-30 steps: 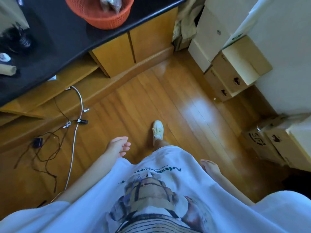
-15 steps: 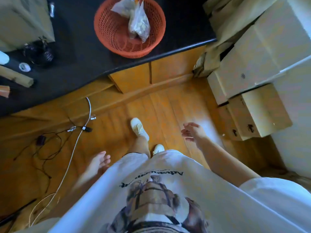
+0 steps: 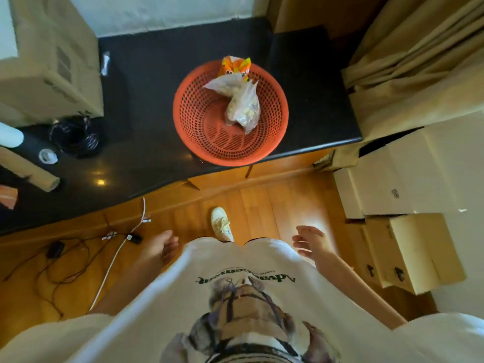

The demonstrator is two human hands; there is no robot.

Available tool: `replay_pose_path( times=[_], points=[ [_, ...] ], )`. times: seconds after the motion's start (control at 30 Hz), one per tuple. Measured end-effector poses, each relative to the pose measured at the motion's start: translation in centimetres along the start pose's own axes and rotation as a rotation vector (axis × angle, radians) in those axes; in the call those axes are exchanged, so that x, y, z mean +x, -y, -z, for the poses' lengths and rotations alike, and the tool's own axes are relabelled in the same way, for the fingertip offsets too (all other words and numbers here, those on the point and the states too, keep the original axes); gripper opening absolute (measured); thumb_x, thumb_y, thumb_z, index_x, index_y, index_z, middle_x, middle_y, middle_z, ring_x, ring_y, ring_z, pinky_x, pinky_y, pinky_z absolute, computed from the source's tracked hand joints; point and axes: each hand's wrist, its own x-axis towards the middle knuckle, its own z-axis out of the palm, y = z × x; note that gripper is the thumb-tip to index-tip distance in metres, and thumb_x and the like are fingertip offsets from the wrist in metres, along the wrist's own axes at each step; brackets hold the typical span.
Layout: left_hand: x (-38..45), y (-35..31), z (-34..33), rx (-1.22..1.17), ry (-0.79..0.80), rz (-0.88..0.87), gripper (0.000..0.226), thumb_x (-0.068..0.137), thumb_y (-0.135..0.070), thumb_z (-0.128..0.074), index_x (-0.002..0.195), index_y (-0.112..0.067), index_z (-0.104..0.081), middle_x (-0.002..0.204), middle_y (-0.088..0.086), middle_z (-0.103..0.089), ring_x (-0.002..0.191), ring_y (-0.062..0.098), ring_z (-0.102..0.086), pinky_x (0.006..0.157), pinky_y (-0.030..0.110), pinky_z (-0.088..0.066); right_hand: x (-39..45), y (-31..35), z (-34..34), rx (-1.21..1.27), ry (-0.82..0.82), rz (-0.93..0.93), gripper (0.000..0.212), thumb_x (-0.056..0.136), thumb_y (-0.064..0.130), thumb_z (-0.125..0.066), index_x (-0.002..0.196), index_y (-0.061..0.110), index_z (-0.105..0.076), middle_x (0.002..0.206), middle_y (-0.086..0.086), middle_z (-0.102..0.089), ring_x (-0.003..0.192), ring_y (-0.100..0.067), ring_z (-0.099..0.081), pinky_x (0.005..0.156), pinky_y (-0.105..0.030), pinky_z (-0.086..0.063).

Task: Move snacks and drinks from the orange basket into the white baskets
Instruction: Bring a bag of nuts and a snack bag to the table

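An orange mesh basket stands near the front edge of a black counter. Inside lie a clear plastic bag of pale snacks and an orange-yellow snack packet at its far rim. My left hand hangs low at my side over the floor, fingers relaxed, holding nothing. My right hand is raised a little in front of my body, fingers loosely spread and empty. Both hands are well short of the basket. No white basket is in view.
Stacked cardboard boxes stand on the right, beige curtains above them. A large box, coiled black cable, tape roll and cardboard tube sit on the counter's left. Cables lie on the wooden floor.
I have stepped toward the counter, so the orange basket now sits centred and nearer. My right hand has swung forward into view; my left hand stays low.
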Motion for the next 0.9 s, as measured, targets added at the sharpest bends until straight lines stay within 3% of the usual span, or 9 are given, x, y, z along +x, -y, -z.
replay_pose_path(
  times=[0.03,0.1,0.33,0.43,0.6,0.7,0.73,0.83,0.9],
  points=[
    [0.7,-1.9,-0.8,0.015,-0.012,-0.045,0.021,0.098,-0.018,-0.044,0.111,-0.011,-0.059,0.102,0.009,-0.064,0.065,0.006,-0.066,0.076,0.028,-0.050,0.2,0.3,-0.1,0.025,-0.011,-0.014,0.011,0.093,0.006,-0.044,0.100,0.008,-0.053,0.071,-0.009,-0.056,0.061,-0.019,-0.051,0.056,-0.026,-0.037],
    [1.3,-5.9,-2.7,0.022,-0.014,-0.109,0.023,0.097,-0.016,-0.043,0.114,-0.014,-0.059,0.094,0.004,-0.064,0.065,0.006,-0.064,0.063,0.023,-0.047,0.6,0.8,-0.2,0.087,-0.021,-0.037,0.013,0.094,0.006,-0.046,0.103,0.005,-0.054,0.074,-0.012,-0.057,0.064,-0.022,-0.053,0.059,-0.029,-0.040],
    [3.7,-17.1,-10.0,0.145,0.107,-0.287,0.018,0.096,-0.016,-0.046,0.103,-0.022,-0.062,0.089,0.000,-0.068,0.083,0.013,-0.064,0.073,0.026,-0.050,3.2,7.8,-2.3,0.068,0.001,0.070,0.017,0.091,0.001,-0.046,0.101,0.007,-0.059,0.072,-0.009,-0.062,0.062,-0.019,-0.058,0.058,-0.027,-0.041],
    [6.2,-19.2,-12.9,0.151,0.108,-0.331,0.021,0.095,-0.011,-0.045,0.106,-0.019,-0.061,0.084,-0.001,-0.067,0.077,0.011,-0.063,0.067,0.023,-0.048,5.2,12.8,-4.5,0.033,0.063,0.200,0.019,0.090,0.000,-0.047,0.102,0.008,-0.059,0.072,-0.006,-0.063,0.064,-0.018,-0.059,0.059,-0.025,-0.044],
    [11.5,-24.1,-17.2,0.053,0.104,-0.267,0.026,0.092,-0.003,-0.048,0.115,-0.008,-0.057,0.078,-0.002,-0.060,0.068,0.010,-0.056,0.063,0.024,-0.041,10.5,22.8,-8.2,-0.033,0.192,0.406,0.027,0.089,-0.001,-0.049,0.087,0.023,-0.060,0.072,-0.002,-0.063,0.060,-0.006,-0.061,0.060,-0.017,-0.049],
    [14.4,-26.6,-18.7,0.059,0.062,-0.307,0.035,0.090,0.000,-0.052,0.124,-0.007,-0.051,0.086,-0.003,-0.057,0.075,0.008,-0.054,0.066,0.025,-0.042,14.2,28.2,-10.2,-0.165,0.161,0.571,0.028,0.086,0.001,-0.053,0.085,0.028,-0.059,0.082,-0.002,-0.063,0.074,-0.014,-0.059,0.073,-0.029,-0.048],
    [15.3,-27.4,-19.1,0.069,0.042,-0.340,0.040,0.088,0.001,-0.054,0.127,-0.008,-0.048,0.093,-0.002,-0.056,0.079,0.008,-0.054,0.068,0.026,-0.042,15.4,30.0,-11.0,-0.229,0.132,0.638,0.025,0.085,0.002,-0.055,0.087,0.027,-0.058,0.084,0.002,-0.062,0.077,-0.014,-0.058,0.077,-0.028,-0.047],
    [17.3,-29.0,-19.8,0.116,0.017,-0.471,0.051,0.082,0.005,-0.061,0.129,-0.007,-0.042,0.112,0.003,-0.049,0.089,0.010,-0.052,0.080,0.030,-0.046,18.3,34.1,-13.4,-0.454,0.082,0.823,0.032,0.079,0.003,-0.059,0.103,0.024,-0.056,0.091,0.009,-0.059,0.081,-0.006,-0.055,0.071,-0.004,-0.041],
    [18.2,-29.8,-20.1,0.140,0.034,-0.533,0.054,0.078,0.008,-0.064,0.127,-0.004,-0.045,0.115,0.004,-0.051,0.101,0.014,-0.052,0.093,0.037,-0.045,19.7,35.9,-14.8,-0.604,0.123,0.922,0.047,0.076,0.004,-0.063,0.119,0.020,-0.053,0.111,0.003,-0.055,0.092,-0.004,-0.053,0.078,-0.007,-0.042]
  ],
)
